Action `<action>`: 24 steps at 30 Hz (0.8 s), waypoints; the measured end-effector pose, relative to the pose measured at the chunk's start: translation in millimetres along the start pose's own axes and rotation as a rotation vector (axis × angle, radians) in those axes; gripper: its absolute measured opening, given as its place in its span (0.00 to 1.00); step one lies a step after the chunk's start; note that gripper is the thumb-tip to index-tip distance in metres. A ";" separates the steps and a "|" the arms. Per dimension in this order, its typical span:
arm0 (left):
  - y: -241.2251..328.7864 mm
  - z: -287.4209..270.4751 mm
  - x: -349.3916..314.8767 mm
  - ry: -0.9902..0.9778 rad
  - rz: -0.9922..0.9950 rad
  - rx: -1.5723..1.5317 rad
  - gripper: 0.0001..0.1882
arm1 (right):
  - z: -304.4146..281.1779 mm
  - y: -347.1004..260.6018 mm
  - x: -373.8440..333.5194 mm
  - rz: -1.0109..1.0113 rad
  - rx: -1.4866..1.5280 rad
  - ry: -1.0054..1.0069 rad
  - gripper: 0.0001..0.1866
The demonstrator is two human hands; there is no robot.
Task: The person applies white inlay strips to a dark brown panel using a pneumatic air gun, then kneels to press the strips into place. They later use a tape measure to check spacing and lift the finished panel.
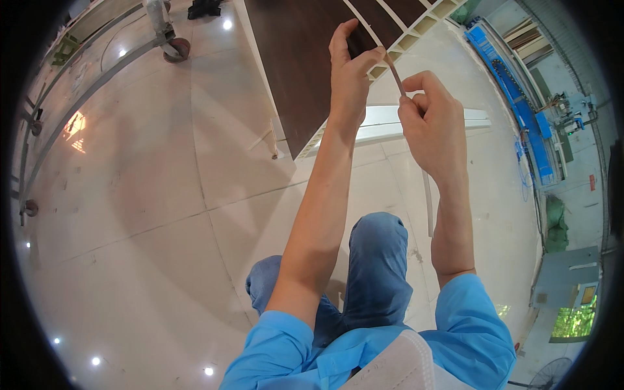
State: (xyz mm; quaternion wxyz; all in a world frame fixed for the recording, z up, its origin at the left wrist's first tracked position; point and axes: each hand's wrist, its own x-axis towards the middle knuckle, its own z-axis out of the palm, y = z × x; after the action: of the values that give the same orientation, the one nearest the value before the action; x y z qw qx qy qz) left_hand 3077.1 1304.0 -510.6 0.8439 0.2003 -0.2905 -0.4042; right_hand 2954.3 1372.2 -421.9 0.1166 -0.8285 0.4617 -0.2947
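Observation:
A dark brown panel [286, 65] with pale stripes on its face and a hollow, ribbed edge stands before me at the top. A thin flexible strip [395, 73], brown on one side, runs from a pale stripe at the panel's edge down to my right hand [437, 127], which pinches it between thumb and forefinger. Its loose pale tail hangs below, beside my right forearm. My left hand [351, 75] lies against the panel with forefinger and thumb spread apart. The thumb tip touches the strip where it meets the panel; the other left fingers are mostly hidden.
Behind my hands a long white profile [383, 123] lies low on the tiled floor [143, 227]. A metal frame on casters [175, 51] stands at the upper left. Blue machinery [510, 97] lines the right wall. My knees [380, 260] are bent below my arms.

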 end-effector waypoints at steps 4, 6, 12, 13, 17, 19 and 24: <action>5.1 3.7 -1.7 0.024 -0.009 0.027 0.32 | -4.5 0.7 4.7 -0.002 0.007 -0.022 0.07; 8.0 4.9 -1.2 0.006 -0.018 0.034 0.32 | -5.3 1.6 7.2 0.019 0.034 -0.020 0.07; 13.3 0.7 7.9 -0.033 -0.027 -0.009 0.32 | 0.2 8.3 11.9 -0.034 0.024 -0.022 0.05; 12.9 -0.6 8.1 -0.031 -0.042 0.002 0.32 | 1.0 9.4 11.8 -0.045 0.024 -0.012 0.05; 9.3 -3.1 4.8 -0.045 -0.014 0.060 0.31 | 6.8 11.6 15.4 -0.089 -0.014 0.055 0.04; 9.6 -4.3 3.7 -0.071 -0.028 0.005 0.32 | 9.8 11.6 18.1 -0.123 -0.050 0.088 0.03; 15.1 -6.7 1.4 -0.097 -0.060 -0.011 0.35 | 10.7 9.2 14.8 -0.138 -0.120 0.104 0.03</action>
State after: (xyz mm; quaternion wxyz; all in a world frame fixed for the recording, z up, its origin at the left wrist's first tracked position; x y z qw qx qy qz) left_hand 3090.7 1312.5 -506.5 0.8174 0.1843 -0.3230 -0.4400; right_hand 2960.2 1354.0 -429.0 0.0219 -0.8474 0.4257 -0.3166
